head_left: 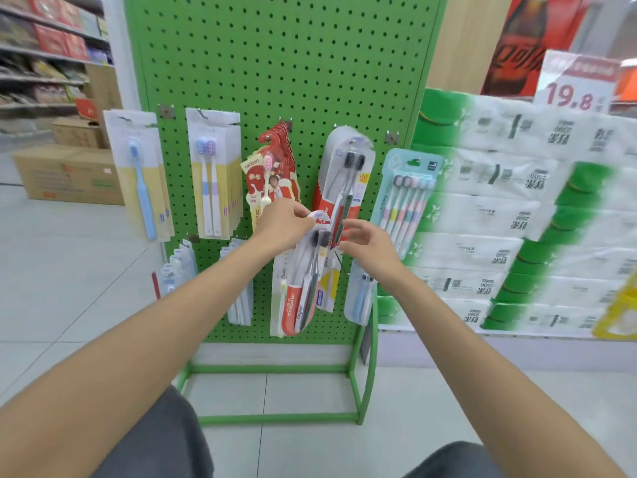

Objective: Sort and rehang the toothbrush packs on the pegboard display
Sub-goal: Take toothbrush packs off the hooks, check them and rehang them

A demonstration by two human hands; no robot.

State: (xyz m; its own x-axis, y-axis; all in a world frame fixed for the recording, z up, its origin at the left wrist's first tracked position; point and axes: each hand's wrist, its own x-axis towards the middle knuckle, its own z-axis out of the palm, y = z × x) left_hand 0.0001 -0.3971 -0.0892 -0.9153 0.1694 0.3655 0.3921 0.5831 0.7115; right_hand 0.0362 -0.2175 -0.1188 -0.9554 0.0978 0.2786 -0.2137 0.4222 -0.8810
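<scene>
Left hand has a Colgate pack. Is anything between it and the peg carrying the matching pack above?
Nothing visible blocks it. The left hand pinches the top of the held Colgate pack, just below the hanging Colgate pack already on that peg. The right hand is open beside them, not across the path.

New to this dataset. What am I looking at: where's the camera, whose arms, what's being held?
No robot here, just a person's two bare arms. The single picture comes from a wide-angle camera worn on their head, looking forward and down. In front stands a green pegboard with toothbrush packs on hooks, in a shop. Toilet paper packs are stacked to its right. The left hand pinches the top of a Colgate toothbrush pack. The right hand hovers beside it, fingers spread, gripping nothing.
</scene>
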